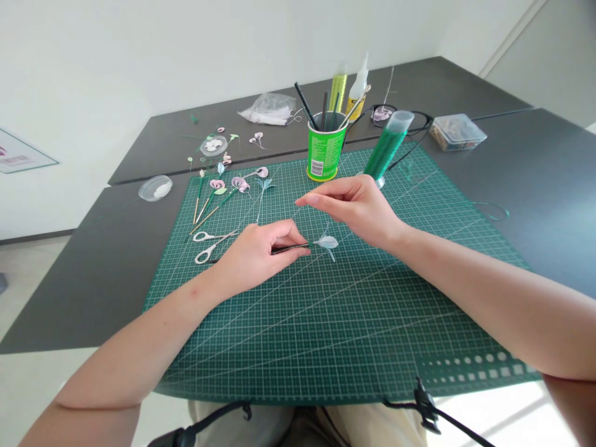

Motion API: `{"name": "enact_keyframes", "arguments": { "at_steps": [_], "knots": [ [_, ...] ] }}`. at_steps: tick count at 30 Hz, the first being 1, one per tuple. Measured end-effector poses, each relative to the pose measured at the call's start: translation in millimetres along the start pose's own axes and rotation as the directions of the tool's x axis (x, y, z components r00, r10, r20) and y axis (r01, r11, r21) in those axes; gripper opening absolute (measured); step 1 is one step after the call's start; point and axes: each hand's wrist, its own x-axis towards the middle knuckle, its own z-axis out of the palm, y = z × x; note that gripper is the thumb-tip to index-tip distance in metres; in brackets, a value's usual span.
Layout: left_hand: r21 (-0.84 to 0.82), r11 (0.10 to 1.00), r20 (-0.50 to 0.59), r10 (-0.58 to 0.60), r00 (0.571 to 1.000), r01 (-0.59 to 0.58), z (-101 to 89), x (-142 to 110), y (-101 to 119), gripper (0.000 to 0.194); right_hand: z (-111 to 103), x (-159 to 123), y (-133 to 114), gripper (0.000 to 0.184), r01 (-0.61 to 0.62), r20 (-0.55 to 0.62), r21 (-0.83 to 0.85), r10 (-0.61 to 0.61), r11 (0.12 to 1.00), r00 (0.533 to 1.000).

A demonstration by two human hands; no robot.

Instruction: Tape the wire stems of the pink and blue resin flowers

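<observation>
My left hand (265,251) is closed in a pinch on a thin dark stem that lies almost level above the cutting mat (326,347). At the stem's right end, just past my fingertips, is a pale blue artificial flower (327,241) with narrow petals. My right hand (361,202) hovers above and to the right, thumb and fingertips pressed together. Whatever is between them is too fine to make out. White-handled scissors (205,253) lie beside my left wrist, their blades partly under the hand. Another pale blue flower (265,185) on a thin stem rests behind my left hand.
Behind my hands stand a green cup (322,152) of tools and a tube of green thread (386,146). A glue bottle (358,93), glasses (419,121) and a clear box (459,131) sit farther back. Pink flowers (239,184) on sticks and a small dish (156,188) lie left.
</observation>
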Motion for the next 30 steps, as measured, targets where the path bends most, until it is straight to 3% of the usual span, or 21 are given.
{"name": "enact_keyframes", "arguments": {
  "at_steps": [8,13,18,24,30],
  "knots": [
    [0.003,1.0,0.056,0.006,0.998,-0.006,-0.8,0.6,-0.6,0.014,0.2,-2.2,3.0,0.024,0.069,0.051,-0.02,-0.068,0.997,0.996],
    [0.039,0.998,0.054,0.044,0.998,-0.046,-0.3,0.3,-1.5,0.015,1.4,-1.2,5.2,0.024,0.041,0.041,-0.065,-0.039,0.997,0.998],
    [0.192,0.97,-0.024,0.159,0.987,-0.152,1.0,-0.8,-6.0,0.012,1.0,2.8,7.1,0.021,-0.058,0.036,-0.002,0.058,0.998,0.998],
    [0.261,0.937,-0.117,0.271,0.956,-0.233,2.5,-2.1,-8.8,0.011,1.5,5.1,4.4,0.017,-0.34,0.064,0.156,0.334,0.927,0.94],
    [0.277,0.922,-0.126,0.314,0.941,-0.271,4.3,-2.4,-4.1,0.017,2.2,5.4,3.7,0.017,-0.342,0.042,0.135,0.34,0.93,0.94]
  ]
}}
